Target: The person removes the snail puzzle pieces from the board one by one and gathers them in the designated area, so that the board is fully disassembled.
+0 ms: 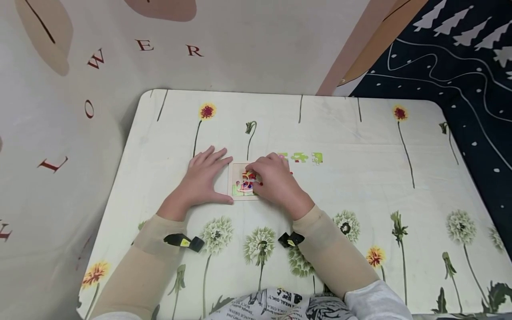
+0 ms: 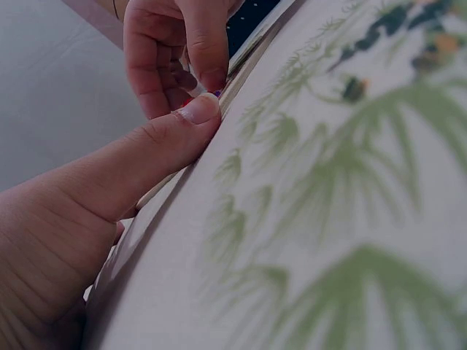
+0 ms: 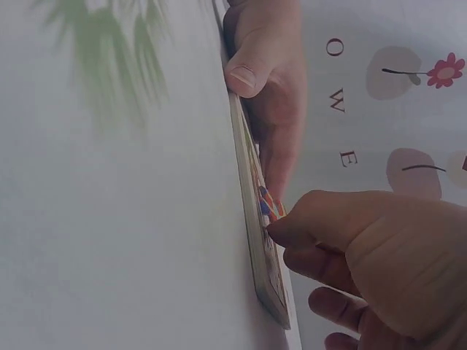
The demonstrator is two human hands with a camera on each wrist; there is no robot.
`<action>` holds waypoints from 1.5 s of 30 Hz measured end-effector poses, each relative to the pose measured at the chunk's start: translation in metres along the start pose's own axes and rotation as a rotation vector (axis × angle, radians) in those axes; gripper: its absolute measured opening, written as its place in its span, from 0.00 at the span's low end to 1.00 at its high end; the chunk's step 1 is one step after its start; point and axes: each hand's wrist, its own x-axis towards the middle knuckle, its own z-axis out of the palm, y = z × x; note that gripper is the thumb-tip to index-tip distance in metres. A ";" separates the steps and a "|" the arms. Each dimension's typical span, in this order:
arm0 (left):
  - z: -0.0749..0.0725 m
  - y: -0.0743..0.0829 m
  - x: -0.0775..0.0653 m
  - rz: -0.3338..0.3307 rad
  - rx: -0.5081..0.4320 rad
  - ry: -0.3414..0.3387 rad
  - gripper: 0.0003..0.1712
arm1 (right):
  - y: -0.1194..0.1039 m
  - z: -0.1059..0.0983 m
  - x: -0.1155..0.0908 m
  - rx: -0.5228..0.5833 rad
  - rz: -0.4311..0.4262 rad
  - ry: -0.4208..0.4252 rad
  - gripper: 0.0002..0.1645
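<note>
A: Where is the puzzle board (image 1: 237,171)?

B: Flat on the flowered tablecloth (image 1: 352,142), between the two hands. Its right part is covered by the right hand (image 1: 278,182) in the head view, so only the left of the picture shows: red and yellow shapes above a strip of green.

A: And what is that right hand doing?

B: Pinching a small puzzle piece (image 3: 273,203) between thumb and finger, over the board. The right wrist view shows orange, white and blue there, but the fingertips hide much of it, and I can't tell whether it is seated or tilted up.

A: The left hand (image 1: 206,178)?

B: Spread wide, gripping nothing. The thumb rests at the board's near left corner and the forefinger reaches toward the far left one. From the left wrist, the thumb hides most of the board and the other fingers are largely out of sight; the right hand is cut off at the top.

A: Anything else around?

B: Loose pieces (image 1: 299,157) beyond the right hand, mostly green. Two are plain to see; a pinkish one is partly behind the knuckles, and a speck of red pokes out nearer the wrist. I can't count what lies underneath.

A: And at the near edge?

B: A printed shirt (image 1: 256,306), cut off by the bottom of the head view, its lettering only partly readable.
</note>
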 end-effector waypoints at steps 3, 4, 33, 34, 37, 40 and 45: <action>0.000 0.000 0.000 0.001 -0.001 -0.004 0.74 | 0.002 0.000 -0.001 -0.064 -0.075 0.040 0.22; 0.000 0.000 0.000 0.000 -0.001 -0.004 0.74 | 0.002 0.000 -0.002 -0.081 -0.095 0.055 0.22; 0.001 0.000 0.003 0.002 0.004 -0.013 0.74 | 0.074 -0.030 -0.044 0.089 -0.047 0.230 0.26; 0.001 0.000 0.003 0.002 0.003 -0.012 0.74 | 0.077 -0.031 -0.046 0.093 -0.045 0.230 0.27; 0.001 0.000 0.004 0.001 0.003 -0.012 0.74 | 0.086 -0.035 -0.053 0.112 -0.046 0.228 0.26; 0.001 0.000 0.004 0.001 0.005 -0.011 0.74 | 0.093 -0.038 -0.058 0.110 -0.049 0.225 0.25; 0.000 0.000 0.003 0.009 0.009 -0.005 0.73 | 0.101 -0.043 -0.063 0.078 -0.031 0.207 0.26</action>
